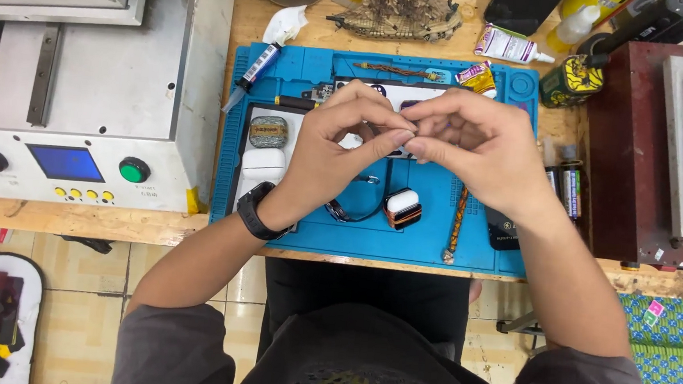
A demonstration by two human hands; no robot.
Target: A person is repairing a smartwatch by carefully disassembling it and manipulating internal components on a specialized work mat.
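Tiny part (409, 134), too small to identify, pinched between both hands above the blue work mat (436, 241), roughly at the mat's centre-top. Left hand (336, 154): thumb and index closed together on it, tips meeting the right's. Right hand (477, 146): thumb and index also pressed together on the same spot, other fingers curled loosely. Black watch (256, 211) on the left wrist.

On the mat, from the hands' meeting point:
- 6 o'clock: small white-and-orange square device (402, 207), lying flat, just beside a dark curved strap (356, 211) that runs under the left hand.
- 8 o'clock: white case (263, 165), with an oval grey tin (268, 131) just above it, touching or nearly so.
- 5 o'clock: twisted orange-brown rod (456, 223), lying near vertical, close to the right wrist.
- 10 o'clock: syringe (253, 73), tilted across the mat's upper left corner.
- 1 o'clock: crumpled yellow foil packet (478, 77) at the mat's top edge.

Off the mat: grey machine (78, 95) at 9 o'clock with red and green buttons and a blue screen. Model sailing ship (398, 12) at 12 o'clock. 2 batteries (565, 183) at 3 o'clock, standing just beside the mat's right edge.
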